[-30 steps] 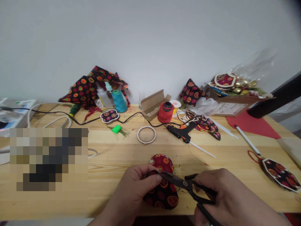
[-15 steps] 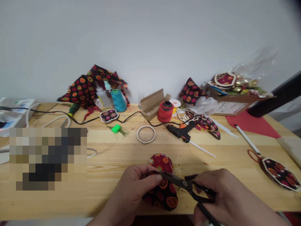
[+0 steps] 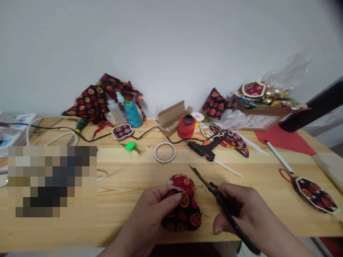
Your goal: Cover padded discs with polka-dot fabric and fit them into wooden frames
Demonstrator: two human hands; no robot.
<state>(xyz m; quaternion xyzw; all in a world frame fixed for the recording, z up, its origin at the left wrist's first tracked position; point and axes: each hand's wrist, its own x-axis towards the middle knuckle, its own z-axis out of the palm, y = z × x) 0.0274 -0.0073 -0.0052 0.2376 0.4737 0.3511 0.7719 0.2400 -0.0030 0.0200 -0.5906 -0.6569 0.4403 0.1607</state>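
Note:
Between the thumb and fingers of my left hand (image 3: 158,210) is a rounded piece of patterned fabric (image 3: 184,214), black and dark red with orange fruit-like motifs. Its upper part shows a redder patterned face, and the fingers hide part of its left side. My right hand (image 3: 241,210) grips dark metal scissors (image 3: 211,187) by the handles. The blades point up and left, look closed, and stand apart from the fabric on its right. Small dark scraps lie on the wood near the fabric.
Beyond the hands lie a wooden ring (image 3: 164,152) and a black glue gun (image 3: 202,148) with a white stick. Farther back stand a red thread spool (image 3: 187,126), a teal thread cone (image 3: 133,114) and a cardboard box (image 3: 262,117). A patterned fan-shaped piece (image 3: 316,194) lies right.
The scissors have come away from the fabric edge and swung up to the right, their blades now together. My left hand still pinches the fabric in nearly the same place.

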